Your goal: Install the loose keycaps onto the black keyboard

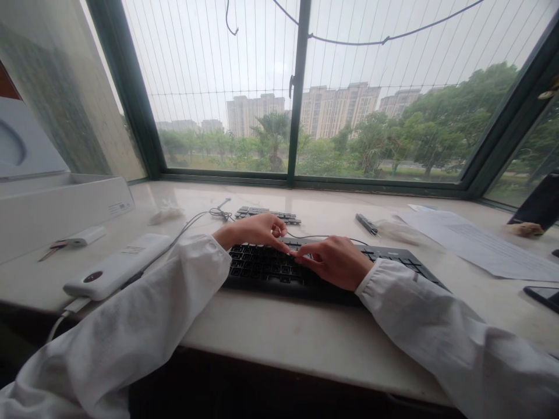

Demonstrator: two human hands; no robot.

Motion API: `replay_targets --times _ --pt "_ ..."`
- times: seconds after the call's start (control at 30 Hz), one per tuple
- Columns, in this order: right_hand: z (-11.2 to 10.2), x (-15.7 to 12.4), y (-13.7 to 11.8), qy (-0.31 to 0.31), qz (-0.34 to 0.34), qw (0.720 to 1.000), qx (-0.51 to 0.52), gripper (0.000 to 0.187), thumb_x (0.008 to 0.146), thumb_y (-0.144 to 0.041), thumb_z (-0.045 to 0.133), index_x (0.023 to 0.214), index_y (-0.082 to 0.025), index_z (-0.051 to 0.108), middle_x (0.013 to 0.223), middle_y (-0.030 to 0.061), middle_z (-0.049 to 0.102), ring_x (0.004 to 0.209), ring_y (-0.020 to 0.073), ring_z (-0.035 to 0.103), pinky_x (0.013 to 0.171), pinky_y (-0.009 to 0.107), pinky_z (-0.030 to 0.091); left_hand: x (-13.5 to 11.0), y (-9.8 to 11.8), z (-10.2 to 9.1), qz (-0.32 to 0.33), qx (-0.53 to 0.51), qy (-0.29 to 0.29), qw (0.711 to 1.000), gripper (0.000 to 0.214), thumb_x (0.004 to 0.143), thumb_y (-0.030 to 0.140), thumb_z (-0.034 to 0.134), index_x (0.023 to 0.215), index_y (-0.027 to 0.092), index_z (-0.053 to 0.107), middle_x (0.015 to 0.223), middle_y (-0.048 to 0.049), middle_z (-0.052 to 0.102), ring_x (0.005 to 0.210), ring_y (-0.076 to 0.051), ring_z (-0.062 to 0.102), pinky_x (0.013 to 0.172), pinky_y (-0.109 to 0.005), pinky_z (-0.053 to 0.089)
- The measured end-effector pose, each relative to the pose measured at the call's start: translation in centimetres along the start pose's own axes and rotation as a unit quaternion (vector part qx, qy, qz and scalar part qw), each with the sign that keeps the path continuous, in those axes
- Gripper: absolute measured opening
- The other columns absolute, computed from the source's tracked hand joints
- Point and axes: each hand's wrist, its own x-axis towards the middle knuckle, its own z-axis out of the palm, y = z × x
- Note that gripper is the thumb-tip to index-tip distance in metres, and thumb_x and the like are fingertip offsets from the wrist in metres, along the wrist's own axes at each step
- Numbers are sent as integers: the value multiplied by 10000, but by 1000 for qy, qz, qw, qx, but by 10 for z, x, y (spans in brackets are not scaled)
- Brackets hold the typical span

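A black keyboard (262, 269) lies on the sill; its left part shows bare key sockets, while caps sit on the right end. Above its middle, my left hand (257, 230) has curled fingers, with the thumb reaching down to the keys. My right hand (336, 260) comes from the other side, thumb and forefinger pinched close to the left thumb tip. Whatever lies between the fingertips is too small and too hidden to make out. Behind the keyboard rest loose black keycaps (266, 214), set in rows, partly covered by my left hand.
A white power bank (117, 265) with a cable stands at left, near a white box (65, 203) and a small white case with keys (85, 235). Right of the keyboard lie a small black stick-like item (365, 224), papers (476, 241) and a phone (544, 295). A window (297, 116) rises behind.
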Motion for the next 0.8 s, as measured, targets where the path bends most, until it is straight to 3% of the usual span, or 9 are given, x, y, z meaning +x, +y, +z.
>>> replay_targets --times 0.1,0.23,0.47,0.8 --pt "0 0 0 -2 0 1000 7 314 916 -466 435 974 -341 717 681 1 696 649 138 626 570 234 310 1 -2 2 -36 -7 9 999 460 574 471 764 592 187 402 556 74 306 523 -83 254 524 -255 187" --pt "2 1 0 7 -6 1000 17 295 910 -461 446 946 -344 714 693 -8 699 655 142 626 578 236 311 4 -2 8 -89 -49 -21 995 569 575 441 753 591 204 236 547 79 189 508 -84 161 504 -272 128" --pt "1 3 0 -7 -6 1000 17 300 908 -466 448 937 -320 709 697 -6 692 623 132 605 578 236 303 10 5 11 -150 -116 -47 981 590 510 332 762 611 214 192 533 83 182 459 -74 152 464 -298 92" --pt "-2 2 0 -4 -28 1000 -11 299 915 -428 424 954 -331 705 671 -1 687 625 150 608 575 250 278 8 11 12 -124 -59 -36 990 519 535 287 700 608 214 192 531 70 172 459 -82 162 457 -290 96"
